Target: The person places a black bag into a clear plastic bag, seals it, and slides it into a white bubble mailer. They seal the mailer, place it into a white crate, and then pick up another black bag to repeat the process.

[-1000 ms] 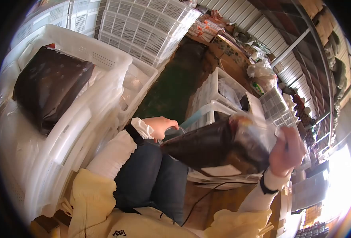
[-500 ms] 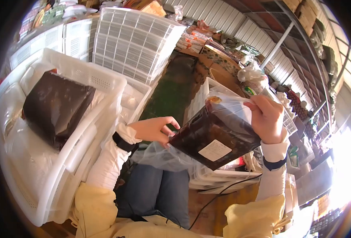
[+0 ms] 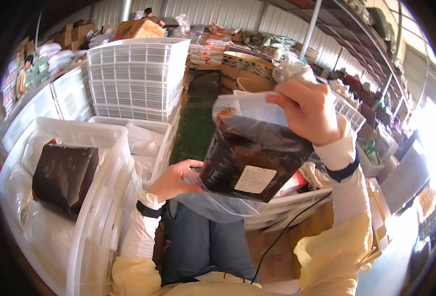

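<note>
A dark brown filled plastic pouch (image 3: 257, 153) with a white label (image 3: 256, 179) hangs tilted in front of me. My right hand (image 3: 309, 111) pinches its clear top edge, fingers curled over the film. Below and to the left, my left hand (image 3: 176, 180) holds the edge of a clear plastic bag (image 3: 218, 204) between thumb and fingers, close to the pouch's lower left corner. That thin bag spreads under the pouch's bottom edge. Another dark brown pouch (image 3: 65, 172) lies in the white crate (image 3: 80, 130) on my left, on top of clear-wrapped packs.
Tall stacked white baskets (image 3: 136, 79) stand beyond the left crate. Behind the pouch is another white crate (image 3: 287, 207) with things in it. A black cable (image 3: 287, 229) runs across its front. Two people (image 3: 151, 17) are far back among sacks and boxes.
My head view has shifted, so the crates appear lower and further left. The pouch hangs more upright, my right hand higher. My left hand now has hold of the clear bag's edge.
</note>
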`<control>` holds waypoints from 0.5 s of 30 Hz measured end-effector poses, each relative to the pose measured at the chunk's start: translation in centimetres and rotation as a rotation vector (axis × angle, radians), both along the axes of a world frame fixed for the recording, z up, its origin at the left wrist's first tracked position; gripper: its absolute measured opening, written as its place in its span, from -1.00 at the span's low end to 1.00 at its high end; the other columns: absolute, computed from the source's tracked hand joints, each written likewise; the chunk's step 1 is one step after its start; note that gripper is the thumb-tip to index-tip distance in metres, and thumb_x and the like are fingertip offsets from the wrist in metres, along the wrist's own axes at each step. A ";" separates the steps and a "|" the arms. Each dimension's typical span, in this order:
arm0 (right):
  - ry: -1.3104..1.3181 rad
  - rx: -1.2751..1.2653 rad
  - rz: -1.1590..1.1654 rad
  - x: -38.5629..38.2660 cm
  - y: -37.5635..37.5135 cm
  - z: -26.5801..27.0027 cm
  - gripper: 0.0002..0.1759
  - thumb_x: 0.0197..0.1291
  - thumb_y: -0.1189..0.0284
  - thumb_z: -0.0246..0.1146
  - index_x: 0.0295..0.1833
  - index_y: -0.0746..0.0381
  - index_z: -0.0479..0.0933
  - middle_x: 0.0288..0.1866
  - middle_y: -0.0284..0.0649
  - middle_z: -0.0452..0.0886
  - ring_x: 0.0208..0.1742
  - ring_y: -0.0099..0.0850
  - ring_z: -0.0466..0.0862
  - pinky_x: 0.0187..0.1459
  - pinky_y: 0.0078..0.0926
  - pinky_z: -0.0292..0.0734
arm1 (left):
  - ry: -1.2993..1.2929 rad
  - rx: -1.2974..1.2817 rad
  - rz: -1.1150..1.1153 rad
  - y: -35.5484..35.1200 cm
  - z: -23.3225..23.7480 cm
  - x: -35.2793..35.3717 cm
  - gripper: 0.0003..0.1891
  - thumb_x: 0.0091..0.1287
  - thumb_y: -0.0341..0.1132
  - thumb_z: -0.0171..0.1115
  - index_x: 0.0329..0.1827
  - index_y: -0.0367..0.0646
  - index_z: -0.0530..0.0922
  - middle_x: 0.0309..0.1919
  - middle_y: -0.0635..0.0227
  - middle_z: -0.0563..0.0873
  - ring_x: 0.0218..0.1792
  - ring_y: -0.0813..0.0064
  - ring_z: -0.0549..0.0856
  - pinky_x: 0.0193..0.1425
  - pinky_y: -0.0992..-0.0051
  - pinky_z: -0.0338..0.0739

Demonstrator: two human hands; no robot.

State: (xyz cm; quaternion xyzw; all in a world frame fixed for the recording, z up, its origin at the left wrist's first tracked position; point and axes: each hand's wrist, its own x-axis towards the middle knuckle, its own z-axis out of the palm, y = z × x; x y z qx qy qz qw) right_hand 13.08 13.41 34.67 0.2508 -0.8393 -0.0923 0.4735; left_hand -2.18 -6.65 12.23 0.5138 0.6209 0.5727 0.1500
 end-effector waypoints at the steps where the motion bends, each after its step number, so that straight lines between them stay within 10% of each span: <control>1: -0.004 0.006 -0.005 -0.1 0.0 0.1 -0.80 -0.03 0.51 0.32 -0.56 0.23 0.42 -0.64 -0.19 0.49 -0.64 -0.19 0.51 -0.62 -0.42 0.38 | 0.083 -0.026 0.004 -0.1 -0.3 0.1 -0.38 -0.07 -0.35 0.51 0.13 -0.08 0.49 -0.29 0.43 0.71 -0.35 0.62 0.59 -0.16 0.58 0.43; 4: 0.016 0.033 0.012 -0.4 -0.6 0.4 -0.84 -0.05 0.46 0.27 -0.57 0.18 0.45 -0.67 -0.15 0.48 -0.61 -0.15 0.53 -0.58 -0.33 0.42 | 0.283 -0.129 0.136 -0.1 -0.4 1.1 -0.46 -0.10 -0.35 0.54 0.00 -0.19 0.54 -0.27 0.41 0.71 -0.25 0.58 0.64 -0.08 0.56 0.45; 7: 0.049 0.036 0.034 -1.3 -1.3 0.1 -0.84 0.00 0.38 0.24 -0.56 0.15 0.51 -0.66 -0.16 0.52 -0.60 -0.19 0.57 -0.54 -0.32 0.46 | -0.274 -0.011 -0.039 0.4 -0.4 2.5 -0.49 -0.12 -0.43 0.54 -0.06 -0.26 0.54 -0.23 0.34 0.70 -0.20 0.55 0.66 -0.03 0.54 0.50; 15: -0.168 0.091 -0.081 -3.6 -4.9 0.8 -0.92 -0.05 0.35 0.26 -0.45 0.08 0.64 -0.58 -0.20 0.59 -0.51 -0.22 0.62 -0.42 -0.31 0.52 | -0.458 0.320 0.008 0.4 -4.1 3.7 -0.35 -0.21 -0.53 0.57 0.00 -0.29 0.44 -0.20 0.23 0.66 -0.24 0.42 0.70 -0.12 0.46 0.65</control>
